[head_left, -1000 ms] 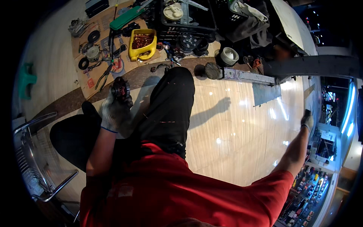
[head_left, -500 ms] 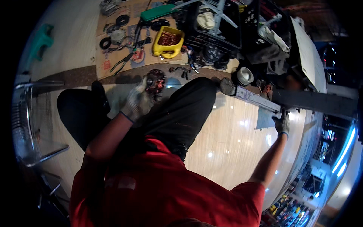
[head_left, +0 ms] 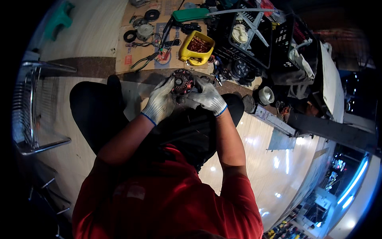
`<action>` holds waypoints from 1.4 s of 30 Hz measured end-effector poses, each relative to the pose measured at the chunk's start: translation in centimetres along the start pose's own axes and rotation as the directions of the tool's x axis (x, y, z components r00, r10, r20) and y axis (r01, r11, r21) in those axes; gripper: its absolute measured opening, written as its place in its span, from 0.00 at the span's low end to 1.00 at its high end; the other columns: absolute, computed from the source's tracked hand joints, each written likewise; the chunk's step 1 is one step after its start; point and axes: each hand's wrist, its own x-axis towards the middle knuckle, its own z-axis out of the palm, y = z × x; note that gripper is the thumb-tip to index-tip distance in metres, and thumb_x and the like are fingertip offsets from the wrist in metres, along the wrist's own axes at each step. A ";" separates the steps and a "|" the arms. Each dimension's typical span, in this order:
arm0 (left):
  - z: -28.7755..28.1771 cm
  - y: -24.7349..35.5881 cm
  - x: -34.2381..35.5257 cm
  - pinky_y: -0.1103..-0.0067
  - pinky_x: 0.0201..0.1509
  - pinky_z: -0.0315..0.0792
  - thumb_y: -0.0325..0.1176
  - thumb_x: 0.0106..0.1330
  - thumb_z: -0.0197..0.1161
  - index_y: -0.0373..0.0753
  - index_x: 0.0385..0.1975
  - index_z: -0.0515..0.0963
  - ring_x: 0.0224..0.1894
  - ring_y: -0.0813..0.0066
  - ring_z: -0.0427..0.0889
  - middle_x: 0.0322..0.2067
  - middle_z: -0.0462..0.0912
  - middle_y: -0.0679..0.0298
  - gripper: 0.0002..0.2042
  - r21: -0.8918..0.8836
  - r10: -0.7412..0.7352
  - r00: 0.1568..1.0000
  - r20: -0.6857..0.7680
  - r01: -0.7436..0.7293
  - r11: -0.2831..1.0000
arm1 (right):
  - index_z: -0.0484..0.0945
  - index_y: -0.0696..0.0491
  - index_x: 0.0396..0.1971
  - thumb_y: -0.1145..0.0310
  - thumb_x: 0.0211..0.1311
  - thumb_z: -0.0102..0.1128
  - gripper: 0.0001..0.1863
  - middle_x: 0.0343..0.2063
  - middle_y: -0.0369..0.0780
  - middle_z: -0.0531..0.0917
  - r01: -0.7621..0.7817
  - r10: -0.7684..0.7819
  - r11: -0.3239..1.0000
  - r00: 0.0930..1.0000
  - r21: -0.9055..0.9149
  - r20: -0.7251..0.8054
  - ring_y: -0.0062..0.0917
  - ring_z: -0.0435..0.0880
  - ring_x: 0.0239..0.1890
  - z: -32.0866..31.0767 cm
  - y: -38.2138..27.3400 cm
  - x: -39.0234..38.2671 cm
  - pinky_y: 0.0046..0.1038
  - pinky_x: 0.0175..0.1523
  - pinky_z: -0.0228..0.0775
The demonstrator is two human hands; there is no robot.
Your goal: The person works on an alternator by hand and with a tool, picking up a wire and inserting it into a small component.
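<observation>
Round, dark, copper-toned part (head_left: 183, 82) held between two gloved hands above the seated person's lap.
Seen from where I stand, the part lies directly between the left hand (head_left: 160, 101) and the right hand (head_left: 209, 98), ringed face upward; being round in outline, it shows no clear long axis. Neither hand is set apart from it, though the left laps closer about the rim. The left is closed on the part's left edge, fingers largely hidden; the right, fingers bent, meets the lower right edge, and how firmly it is closed I cannot tell. Beyond lie a yellow cut-open container (head_left: 197, 48) and, leftward, pliers (head_left: 149, 58) on cardboard (head_left: 123, 47).
</observation>
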 end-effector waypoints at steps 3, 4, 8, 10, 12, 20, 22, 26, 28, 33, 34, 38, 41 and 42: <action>1.7 0.8 -0.3 0.67 0.52 0.78 0.35 0.74 0.53 0.40 0.56 0.71 0.50 0.69 0.81 0.49 0.81 0.61 0.15 -0.029 0.026 0.992 -0.122 -0.030 0.999 | 0.78 0.58 0.52 0.63 0.59 0.61 0.22 0.48 0.50 0.83 -0.075 0.076 0.996 0.997 0.040 -0.011 0.39 0.82 0.51 -0.3 0.3 -0.2 0.32 0.58 0.71; 1.7 0.8 -0.3 0.68 0.52 0.78 0.34 0.73 0.54 0.40 0.56 0.71 0.49 0.69 0.81 0.49 0.81 0.61 0.14 -0.028 0.052 0.986 -0.161 -0.057 0.998 | 0.80 0.58 0.49 0.64 0.61 0.59 0.19 0.45 0.50 0.84 -0.097 0.099 0.994 0.994 0.043 -0.049 0.39 0.83 0.49 -0.4 0.5 -0.4 0.32 0.56 0.73; 1.5 0.9 -0.3 0.70 0.49 0.79 0.33 0.72 0.57 0.38 0.54 0.72 0.48 0.72 0.81 0.47 0.81 0.63 0.14 0.091 0.133 0.945 -0.297 -0.110 0.990 | 0.82 0.55 0.46 0.64 0.63 0.61 0.15 0.41 0.46 0.85 0.097 -0.163 0.903 0.979 -0.418 -0.124 0.34 0.86 0.39 -1.0 -0.7 -1.3 0.31 0.44 0.77; 1.8 1.3 -0.4 0.73 0.48 0.79 0.33 0.71 0.58 0.37 0.53 0.72 0.48 0.74 0.81 0.46 0.81 0.64 0.14 0.206 0.172 0.922 -0.347 -0.104 0.973 | 0.83 0.51 0.44 0.64 0.63 0.61 0.12 0.40 0.45 0.85 0.049 -0.153 0.818 0.979 -0.573 -0.135 0.37 0.86 0.37 -1.2 -1.4 -1.8 0.32 0.42 0.78; 2.3 1.9 -0.6 0.75 0.47 0.79 0.34 0.70 0.60 0.36 0.53 0.72 0.47 0.76 0.81 0.45 0.80 0.64 0.15 0.343 0.173 0.933 -0.317 -0.057 0.938 | 0.84 0.51 0.43 0.65 0.63 0.60 0.11 0.39 0.45 0.86 0.076 -0.203 0.732 0.973 -0.677 -0.110 0.37 0.86 0.36 -2.0 -2.6 -1.9 0.33 0.40 0.78; 1.3 1.1 -0.1 0.73 0.52 0.79 0.31 0.72 0.56 0.33 0.56 0.69 0.50 0.73 0.80 0.50 0.78 0.59 0.16 0.340 0.093 0.988 -0.121 -0.047 0.939 | 0.83 0.46 0.39 0.52 0.64 0.58 0.15 0.25 0.44 0.84 -0.056 -0.244 0.611 0.936 -0.790 -0.255 0.39 0.84 0.27 -6.4 -0.3 0.3 0.37 0.30 0.77; 3.1 1.8 -0.9 0.71 0.54 0.78 0.29 0.73 0.53 0.33 0.56 0.69 0.52 0.69 0.80 0.51 0.78 0.57 0.15 0.064 -0.017 0.996 -0.092 0.023 0.998 | 0.82 0.45 0.38 0.48 0.65 0.56 0.17 0.24 0.45 0.83 -0.041 -0.231 0.580 0.950 -0.813 -0.212 0.40 0.84 0.27 -7.1 1.6 -0.2 0.39 0.30 0.77; 1.8 1.7 0.0 0.61 0.53 0.78 0.36 0.75 0.50 0.36 0.58 0.68 0.52 0.61 0.80 0.54 0.77 0.54 0.17 -0.196 -0.059 0.996 -0.060 0.047 0.980 | 0.82 0.47 0.40 0.51 0.63 0.59 0.16 0.26 0.46 0.84 -0.044 -0.167 0.504 0.975 -0.862 -0.148 0.40 0.84 0.29 -7.6 3.9 -2.6 0.39 0.34 0.77; 1.8 1.6 -0.2 0.61 0.51 0.78 0.43 0.75 0.49 0.38 0.57 0.69 0.49 0.60 0.81 0.52 0.78 0.53 0.19 -0.167 -0.077 0.987 -0.141 0.053 0.985 | 0.82 0.48 0.42 0.53 0.62 0.61 0.16 0.27 0.46 0.84 -0.038 -0.201 0.536 0.964 -0.843 -0.172 0.39 0.85 0.31 -7.3 3.0 -3.5 0.38 0.36 0.78; -0.3 1.1 -0.2 0.66 0.47 0.79 0.46 0.74 0.50 0.39 0.56 0.71 0.44 0.62 0.82 0.48 0.80 0.54 0.19 -0.171 -0.056 0.998 -0.026 0.050 0.984 | 0.54 0.55 0.69 0.49 0.51 0.70 0.50 0.67 0.51 0.60 -0.098 -0.097 0.546 0.979 -0.832 -0.179 0.52 0.57 0.69 -5.7 -2.1 -2.9 0.45 0.71 0.54; -0.3 1.0 -0.1 0.67 0.46 0.78 0.46 0.74 0.50 0.39 0.56 0.71 0.44 0.62 0.82 0.48 0.80 0.54 0.19 -0.186 -0.062 0.998 -0.021 0.057 0.981 | 0.55 0.54 0.70 0.49 0.49 0.70 0.51 0.68 0.50 0.61 -0.116 -0.105 0.539 0.973 -0.835 -0.203 0.49 0.56 0.70 -4.5 -3.0 -2.6 0.47 0.72 0.50; 0.6 1.0 -0.1 0.67 0.47 0.78 0.45 0.74 0.51 0.39 0.56 0.71 0.43 0.62 0.82 0.48 0.81 0.55 0.19 -0.193 -0.069 0.997 -0.028 0.062 0.979 | 0.56 0.49 0.71 0.46 0.55 0.62 0.46 0.70 0.47 0.59 0.099 -0.322 0.576 0.940 -0.811 -0.114 0.46 0.52 0.73 -0.5 -1.3 0.1 0.51 0.74 0.42; 0.5 0.8 -0.2 0.65 0.51 0.78 0.44 0.73 0.52 0.38 0.57 0.71 0.46 0.62 0.82 0.49 0.80 0.56 0.20 -0.188 -0.050 0.999 -0.021 0.046 0.981 | 0.66 0.52 0.64 0.58 0.58 0.62 0.34 0.59 0.49 0.73 0.154 -0.295 0.755 0.948 -0.637 -0.120 0.44 0.71 0.62 0.7 0.1 1.1 0.44 0.68 0.59; 0.3 0.9 -0.2 0.64 0.52 0.78 0.44 0.73 0.52 0.38 0.58 0.71 0.48 0.62 0.82 0.50 0.80 0.56 0.20 -0.193 -0.041 0.999 -0.014 0.037 0.981 | 0.71 0.53 0.61 0.59 0.58 0.62 0.30 0.55 0.49 0.78 0.116 -0.215 0.810 0.971 -0.575 -0.106 0.42 0.78 0.56 1.1 2.5 1.6 0.41 0.63 0.68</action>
